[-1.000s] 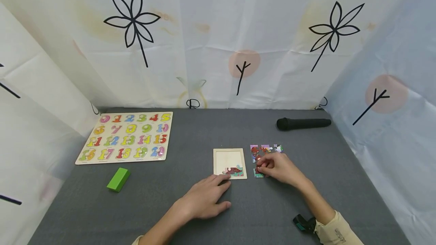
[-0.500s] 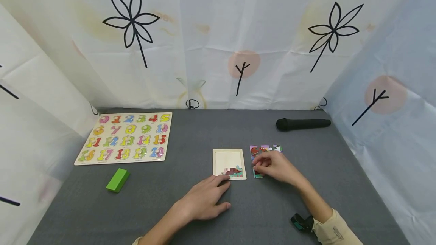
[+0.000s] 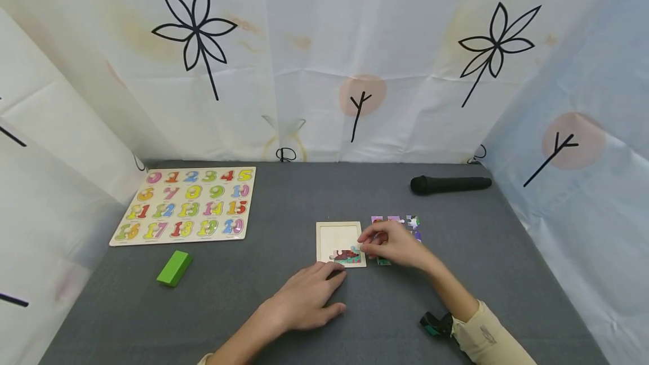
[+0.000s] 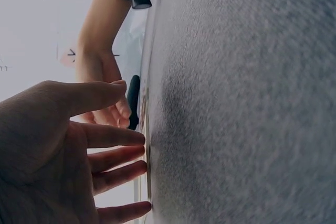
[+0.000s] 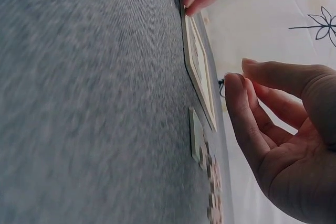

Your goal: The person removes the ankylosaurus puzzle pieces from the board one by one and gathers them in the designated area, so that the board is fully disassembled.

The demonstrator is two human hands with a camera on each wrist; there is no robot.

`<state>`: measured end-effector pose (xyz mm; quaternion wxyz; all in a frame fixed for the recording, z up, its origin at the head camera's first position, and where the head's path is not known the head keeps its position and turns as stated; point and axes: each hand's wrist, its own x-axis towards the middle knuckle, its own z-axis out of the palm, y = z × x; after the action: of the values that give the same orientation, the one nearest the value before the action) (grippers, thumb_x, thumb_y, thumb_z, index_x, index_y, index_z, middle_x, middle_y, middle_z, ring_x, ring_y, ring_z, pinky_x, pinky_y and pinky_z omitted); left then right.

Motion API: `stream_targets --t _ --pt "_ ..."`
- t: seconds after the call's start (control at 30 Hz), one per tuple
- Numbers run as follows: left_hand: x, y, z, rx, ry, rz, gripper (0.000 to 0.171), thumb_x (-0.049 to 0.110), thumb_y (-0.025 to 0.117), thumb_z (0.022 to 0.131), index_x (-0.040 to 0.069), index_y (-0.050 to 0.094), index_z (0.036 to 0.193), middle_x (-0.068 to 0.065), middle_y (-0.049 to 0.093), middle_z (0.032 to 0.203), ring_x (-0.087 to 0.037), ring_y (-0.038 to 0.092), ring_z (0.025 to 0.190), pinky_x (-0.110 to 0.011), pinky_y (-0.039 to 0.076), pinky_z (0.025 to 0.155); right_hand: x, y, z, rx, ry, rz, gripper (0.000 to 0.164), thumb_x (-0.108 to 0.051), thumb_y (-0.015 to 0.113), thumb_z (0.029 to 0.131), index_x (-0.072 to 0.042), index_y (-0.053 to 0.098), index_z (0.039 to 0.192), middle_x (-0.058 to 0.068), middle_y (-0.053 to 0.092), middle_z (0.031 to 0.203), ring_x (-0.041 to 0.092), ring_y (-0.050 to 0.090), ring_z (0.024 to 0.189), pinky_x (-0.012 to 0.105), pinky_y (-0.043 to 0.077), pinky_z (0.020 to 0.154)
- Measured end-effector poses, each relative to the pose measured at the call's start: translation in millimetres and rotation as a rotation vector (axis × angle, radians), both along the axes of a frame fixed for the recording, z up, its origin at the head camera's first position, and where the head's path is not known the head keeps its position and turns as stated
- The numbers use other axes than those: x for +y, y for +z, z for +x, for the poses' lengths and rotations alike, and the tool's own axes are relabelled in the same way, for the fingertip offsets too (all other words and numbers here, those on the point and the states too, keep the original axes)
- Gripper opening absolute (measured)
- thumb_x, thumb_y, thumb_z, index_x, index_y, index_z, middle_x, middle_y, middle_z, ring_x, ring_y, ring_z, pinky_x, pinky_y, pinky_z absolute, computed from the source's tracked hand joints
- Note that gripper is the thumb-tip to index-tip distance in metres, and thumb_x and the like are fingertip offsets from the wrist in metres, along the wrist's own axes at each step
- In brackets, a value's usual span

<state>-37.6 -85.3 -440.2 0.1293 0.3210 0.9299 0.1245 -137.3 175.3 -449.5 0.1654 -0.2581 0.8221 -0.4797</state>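
Note:
A small wooden puzzle tray (image 3: 328, 236) lies mid-table, with joined jigsaw pieces (image 3: 347, 256) showing a reddish-brown picture in its lower right. My left hand (image 3: 310, 294) is spread flat, its fingertips resting on the tray's near edge; the left wrist view shows its fingers straight. Over the tray's right edge, my right hand (image 3: 394, 245) pinches a puzzle piece between thumb and fingertips. That piece is almost wholly hidden by the fingers, also in the right wrist view, where the hand (image 5: 283, 124) hangs above the table. Loose puzzle pieces (image 3: 413, 221) lie right of the tray, partly covered by this hand.
A wooden number board (image 3: 185, 204) lies at the back left, and a green block (image 3: 174, 268) sits in front of it. At the back right is a black microphone (image 3: 450, 185). White patterned cloth (image 3: 314, 44) encloses the table's back and sides.
My right hand has moved left from the loose pieces to the tray's right edge, with a piece pinched in its fingers. The left hand stays on the near edge.

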Motion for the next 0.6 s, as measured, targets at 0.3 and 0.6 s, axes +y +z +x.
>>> stream_targets --t 0.3,0.6 --pt "5.2 -1.4 5.7 0.055 -0.029 0.018 0.067 0.048 0.067 0.105 0.011 0.054 0.16 0.001 0.047 0.17 -0.018 0.047 0.154 -0.046 0.05 0.118 -21.1 -4.4 -13.0 0.019 0.106 0.03 0.017 -0.012 0.079 0.099 0.001 0.08 0.11 0.015 0.082 0.096 0.015 0.074 0.074 0.022 0.058 0.072" --pt "8.0 -5.3 7.3 0.072 -0.051 0.007 0.068 0.049 0.066 0.105 0.012 0.054 0.16 0.001 0.042 0.174 -0.019 0.046 0.153 -0.046 0.048 0.117 -44.0 -4.0 -25.3 -0.031 0.197 0.071 0.014 -0.01 0.076 0.1 -0.001 0.081 0.11 0.015 0.082 0.094 0.014 0.074 0.078 0.021 0.059 0.073"
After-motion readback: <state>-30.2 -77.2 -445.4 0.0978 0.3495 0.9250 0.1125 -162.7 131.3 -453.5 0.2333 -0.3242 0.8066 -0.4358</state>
